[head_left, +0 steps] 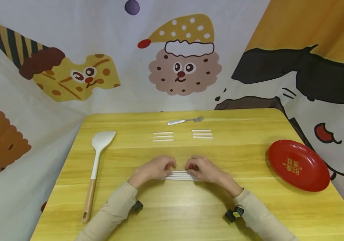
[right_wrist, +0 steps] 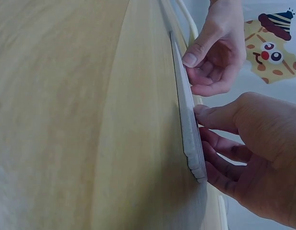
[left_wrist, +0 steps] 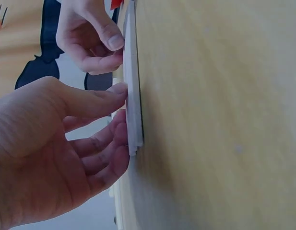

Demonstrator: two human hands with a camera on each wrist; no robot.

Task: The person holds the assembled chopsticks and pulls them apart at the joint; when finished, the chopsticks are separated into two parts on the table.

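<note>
Left of the glossy red plate [head_left: 310, 167] bearing blurred gold Chinese characters [head_left: 292, 166], the left hand [head_left: 159, 166] and right hand [head_left: 204, 169] hold side-by-side slim white sticks [head_left: 180, 176] with curled fingers.

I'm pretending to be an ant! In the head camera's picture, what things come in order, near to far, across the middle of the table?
The bunch of white sticks → the two side-by-side sets of three white sticks → the fork.

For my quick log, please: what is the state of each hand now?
Left hand: touches white sticks; grip cannot be told.
Right hand: touches them too; grip unclear.
</note>
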